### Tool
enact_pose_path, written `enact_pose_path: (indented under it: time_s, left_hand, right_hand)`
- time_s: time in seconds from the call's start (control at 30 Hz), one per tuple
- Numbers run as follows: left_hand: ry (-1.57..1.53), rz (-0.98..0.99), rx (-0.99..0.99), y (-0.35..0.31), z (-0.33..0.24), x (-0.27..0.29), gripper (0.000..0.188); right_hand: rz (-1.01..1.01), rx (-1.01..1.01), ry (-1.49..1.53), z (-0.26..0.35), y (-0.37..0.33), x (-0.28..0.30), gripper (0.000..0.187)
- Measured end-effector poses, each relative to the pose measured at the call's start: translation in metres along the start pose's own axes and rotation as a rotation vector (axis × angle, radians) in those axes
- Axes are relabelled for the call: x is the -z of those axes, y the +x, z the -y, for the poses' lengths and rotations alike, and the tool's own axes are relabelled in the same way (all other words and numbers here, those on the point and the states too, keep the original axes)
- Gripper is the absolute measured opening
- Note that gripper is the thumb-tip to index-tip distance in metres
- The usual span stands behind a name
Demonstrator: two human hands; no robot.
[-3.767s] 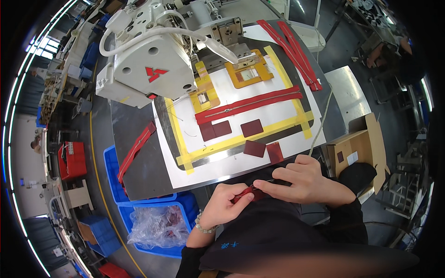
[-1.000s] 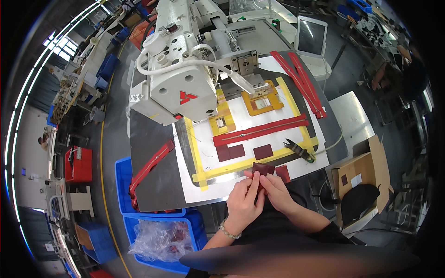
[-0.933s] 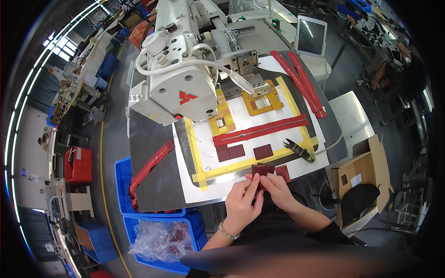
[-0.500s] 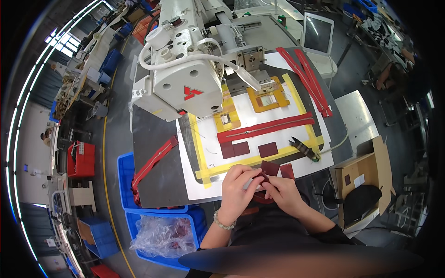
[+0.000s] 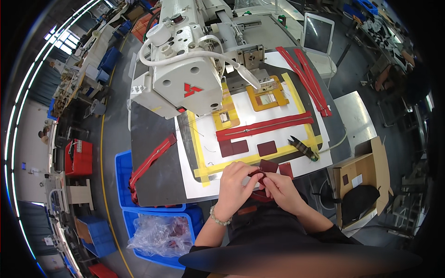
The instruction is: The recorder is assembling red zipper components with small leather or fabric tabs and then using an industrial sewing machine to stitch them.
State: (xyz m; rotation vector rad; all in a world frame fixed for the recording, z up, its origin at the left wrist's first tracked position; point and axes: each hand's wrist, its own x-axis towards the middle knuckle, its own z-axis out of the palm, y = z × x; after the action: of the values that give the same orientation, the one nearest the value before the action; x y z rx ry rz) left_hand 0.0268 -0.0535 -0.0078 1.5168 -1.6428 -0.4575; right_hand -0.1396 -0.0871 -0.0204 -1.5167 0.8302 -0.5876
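Note:
At the front edge of the table, my left hand [image 5: 234, 186] and my right hand [image 5: 283, 191] meet, fingertips pinched on a small dark red piece [image 5: 261, 178]. Most of that piece is covered by my fingers. Just beyond them lie a dark red patch [image 5: 269, 166] and another patch [image 5: 286, 171]. Farther in, two more dark red patches, one on the left [image 5: 239, 147] and one on the right [image 5: 267, 148], rest on the white sheet [image 5: 252, 161]. A long red zipper [image 5: 264, 126] stretches across the sheet above them. Dark-handled thread snips [image 5: 303, 148] lie to the right.
A white sewing machine head [image 5: 185, 88] overhangs the table, with yellow clamp frames [image 5: 269, 99] beside it. More red zippers lie right [image 5: 306, 81] and left [image 5: 153, 160]. Blue bins [image 5: 125, 217] stand at lower left; an open cardboard box [image 5: 384, 171] is at right.
The whole view has shifted slightly. Both hands stay together on the dark red piece, with only small finger movement; the things on the table lie as before.

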Motion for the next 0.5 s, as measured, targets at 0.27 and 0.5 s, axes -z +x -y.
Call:
enact_pose_path:
  time_s: [0.27, 0.5]
  left_hand:
    - [-0.087, -0.007, 0.006, 0.007, 0.003, 0.001, 0.009]
    - [-0.231, -0.057, 0.165, 0.006, -0.002, 0.009, 0.010]
  right_hand:
    - [0.158, -0.177, 0.423, -0.008, -0.001, 0.006, 0.020]
    - [0.061, -0.190, 0.412, -0.008, 0.004, -0.002, 0.026]
